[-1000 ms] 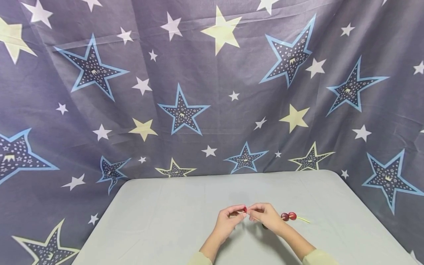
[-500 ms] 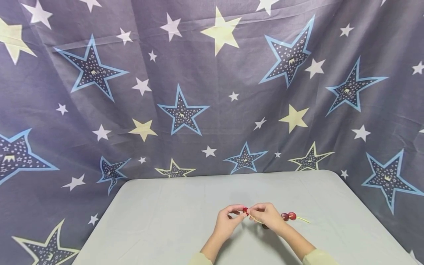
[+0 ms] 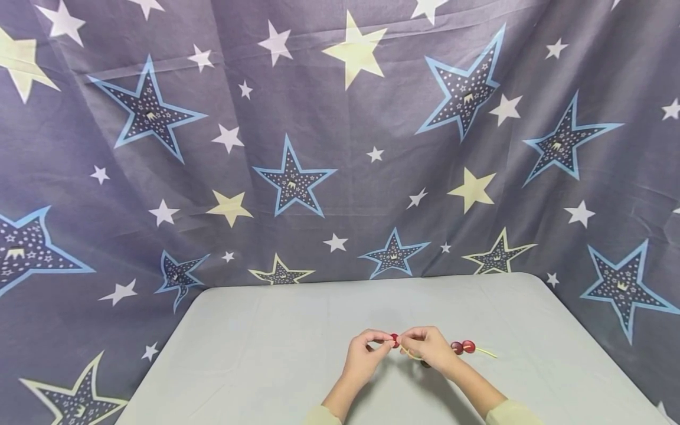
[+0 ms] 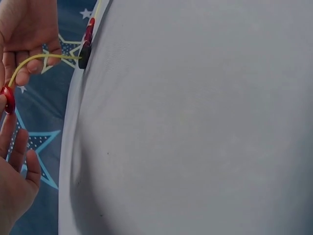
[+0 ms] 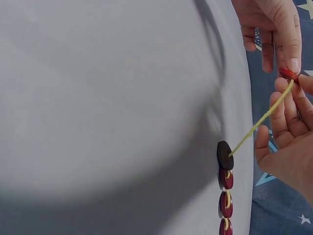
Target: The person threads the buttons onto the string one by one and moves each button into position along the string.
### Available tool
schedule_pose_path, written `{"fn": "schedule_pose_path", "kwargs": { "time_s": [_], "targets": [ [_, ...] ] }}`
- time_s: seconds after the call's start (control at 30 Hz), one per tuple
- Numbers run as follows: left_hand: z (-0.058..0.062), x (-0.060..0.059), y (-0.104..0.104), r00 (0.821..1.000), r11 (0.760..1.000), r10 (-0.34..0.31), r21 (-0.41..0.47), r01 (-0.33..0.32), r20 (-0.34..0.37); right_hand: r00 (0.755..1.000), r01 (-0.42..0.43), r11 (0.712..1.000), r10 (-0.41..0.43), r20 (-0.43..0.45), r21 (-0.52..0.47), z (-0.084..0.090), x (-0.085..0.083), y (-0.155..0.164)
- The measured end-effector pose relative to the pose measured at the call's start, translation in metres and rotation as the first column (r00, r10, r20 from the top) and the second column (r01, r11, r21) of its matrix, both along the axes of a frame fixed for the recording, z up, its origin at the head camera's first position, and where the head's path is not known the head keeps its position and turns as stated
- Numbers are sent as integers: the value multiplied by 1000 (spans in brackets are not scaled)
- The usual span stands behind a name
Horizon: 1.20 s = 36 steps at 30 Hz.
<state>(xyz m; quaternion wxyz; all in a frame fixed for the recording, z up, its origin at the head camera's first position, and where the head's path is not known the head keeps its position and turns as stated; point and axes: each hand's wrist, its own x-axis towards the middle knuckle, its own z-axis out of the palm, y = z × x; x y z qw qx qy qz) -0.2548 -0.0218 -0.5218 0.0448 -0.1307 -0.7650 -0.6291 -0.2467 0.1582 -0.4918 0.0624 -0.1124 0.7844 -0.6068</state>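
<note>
— Position of the hands?
— Left hand [image 3: 363,354] and right hand [image 3: 429,348] are raised together at mid-front, fingertips nearly meeting, forearms converging from below.
— Finger state?
— Left thumb and forefinger are pinched; the other fingers are loosely curled. Right fingers are curled inward, thumb and forefinger pinched too.

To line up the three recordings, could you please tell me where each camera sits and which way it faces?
Head: above, facing forward and down at the grey table and star curtain; both forearms show, left hand and right hand at a red button.
Left wrist: low beside the table, facing the yellow cord; both hands' fingers show.
Right wrist: low over the table, facing the threaded buttons; both hands show.
Shared: both wrist views show cord and red button.
</note>
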Motion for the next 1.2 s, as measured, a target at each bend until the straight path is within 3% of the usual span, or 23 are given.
{"fn": "schedule_pose_path", "kwargs": {
  "time_s": [0.3, 0.5, 0.6, 0.77, 0.93, 1.2],
  "targets": [
    [0, -1, -1, 1000, 1000, -17, 12, 16, 11, 999, -31, 999, 31, -19, 14, 4, 2, -2],
    [4, 1, -1, 999, 1000, 8, -10, -8, 33, 988, -38, 993, 54, -148, 108, -2, 0, -2],
    [14, 8, -1, 1000, 1000, 11, -12, -11, 24, 979, -20, 990, 48, -199, 137, -2, 0, -3],
    [34, 20, -4, 1000, 1000, -13, 0, 13, 13, 960, -1, 979, 58, -275, 204, 1, 3, -5],
    [36, 21, -6, 999, 999, -35, 3, 35, 17, 938, 18, 962, 78, -339, 272, 3, 4, -7],
    [38, 21, -9, 999, 999, -43, -16, 43, 7, 886, 115, 914, 83, -456, 390, 2, 5, -9]
  ]
}}
